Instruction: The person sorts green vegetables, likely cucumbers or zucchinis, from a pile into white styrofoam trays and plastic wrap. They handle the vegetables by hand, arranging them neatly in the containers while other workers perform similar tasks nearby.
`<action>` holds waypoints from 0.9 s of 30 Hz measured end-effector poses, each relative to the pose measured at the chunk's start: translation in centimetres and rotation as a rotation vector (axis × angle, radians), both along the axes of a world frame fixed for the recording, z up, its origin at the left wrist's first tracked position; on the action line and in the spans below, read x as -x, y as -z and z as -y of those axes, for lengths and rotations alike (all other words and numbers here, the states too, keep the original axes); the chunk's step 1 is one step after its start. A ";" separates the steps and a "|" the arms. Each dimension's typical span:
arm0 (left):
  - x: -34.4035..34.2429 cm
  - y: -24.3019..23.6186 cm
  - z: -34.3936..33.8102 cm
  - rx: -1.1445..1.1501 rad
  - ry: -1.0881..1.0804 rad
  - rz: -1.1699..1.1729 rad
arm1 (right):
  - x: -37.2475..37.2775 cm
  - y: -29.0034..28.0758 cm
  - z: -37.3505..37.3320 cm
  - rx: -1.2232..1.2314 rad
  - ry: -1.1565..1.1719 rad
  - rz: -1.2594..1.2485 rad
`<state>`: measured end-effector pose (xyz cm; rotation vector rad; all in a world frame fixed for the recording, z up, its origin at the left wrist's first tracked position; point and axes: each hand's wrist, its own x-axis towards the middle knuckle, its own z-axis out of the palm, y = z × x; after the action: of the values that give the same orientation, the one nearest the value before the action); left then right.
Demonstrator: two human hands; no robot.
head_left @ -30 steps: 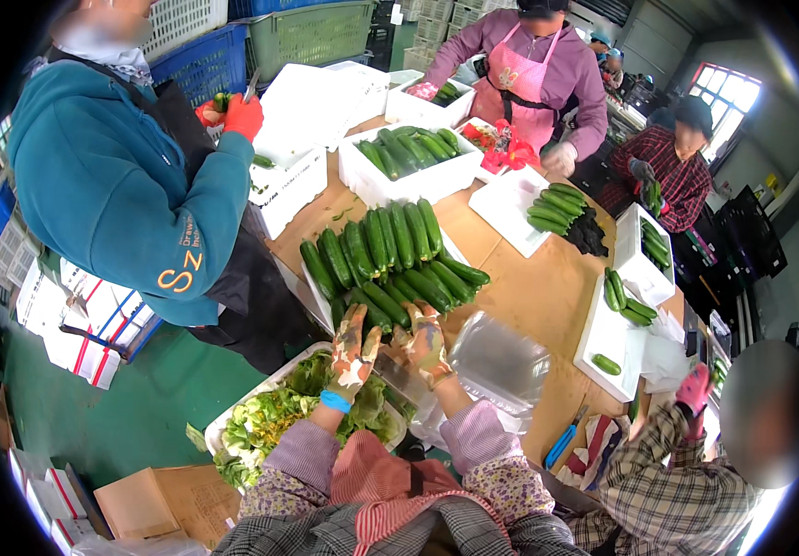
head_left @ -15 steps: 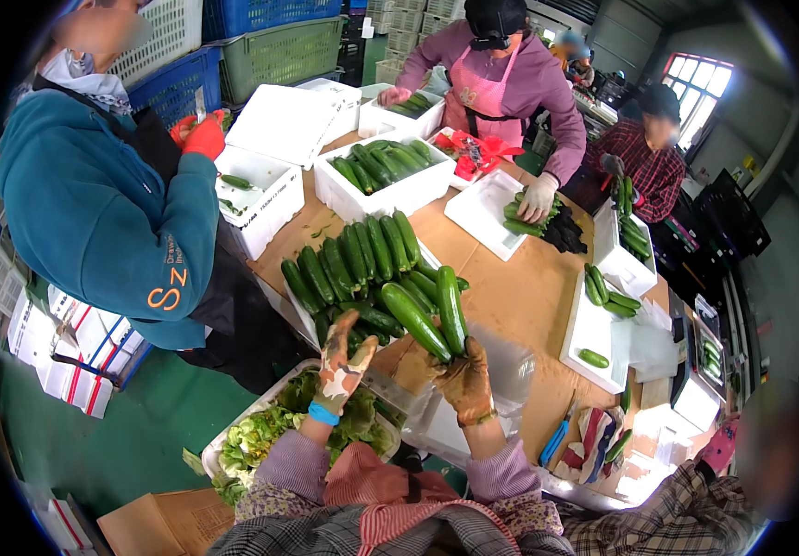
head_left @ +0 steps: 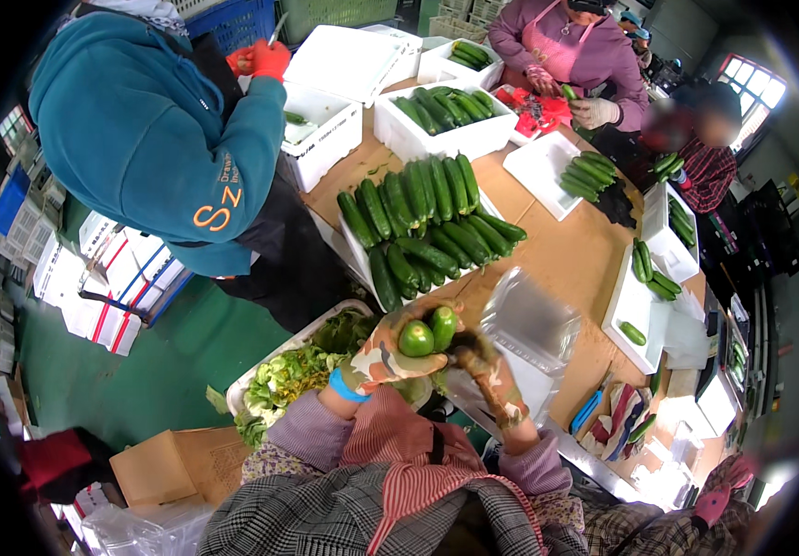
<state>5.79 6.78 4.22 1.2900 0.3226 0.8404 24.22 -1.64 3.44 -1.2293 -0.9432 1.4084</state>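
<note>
Two green cucumbers (head_left: 416, 339) lie side by side in my left hand (head_left: 379, 357), their rounded ends turned up toward the camera. A camouflage-patterned glove covers this hand, with a blue band at the wrist, and its fingers curl around the pair. Close to its right is my gloved right hand (head_left: 497, 380), smeared by motion, so its grip is unclear. Beyond both hands, a white foam box (head_left: 362, 255) is heaped with cucumbers (head_left: 427, 195) in rows. Clear plastic bags (head_left: 534, 320) lie on the table beside my right hand.
Leafy trimmings fill a crate (head_left: 237, 394) at my left. More foam boxes (head_left: 446, 144) of cucumbers stand across the cardboard-covered table (head_left: 534, 241). Blue-handled scissors (head_left: 588, 410) and a striped cloth (head_left: 624, 422) lie at right. Several co-workers stand around, one in a teal hoodie (head_left: 140, 139).
The two cucumbers have passed from my right hand to my left and come closer, ends toward me. My left hand has closed around them. The view has shifted; the co-worker opposite has lifted a hand off the tray.
</note>
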 end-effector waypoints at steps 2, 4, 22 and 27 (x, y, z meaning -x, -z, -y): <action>0.8 -0.1 0.0 -0.237 -0.088 -0.118 | 0.0 -0.8 0.1 -0.178 0.165 0.285; 1.4 0.1 0.3 -0.299 -0.110 -0.167 | 0.5 -2.7 0.1 -0.273 0.183 0.281; 1.3 -0.6 2.5 -0.712 -0.225 -0.440 | 1.3 -5.3 3.2 -0.512 -0.045 0.610; 2.0 1.3 2.1 -1.117 -0.331 -0.529 | 0.3 -5.2 3.6 -0.434 -0.164 0.682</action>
<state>3.83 4.67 2.95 2.5714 0.5207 0.9799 23.88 -5.25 8.59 -1.3270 -1.7448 0.8208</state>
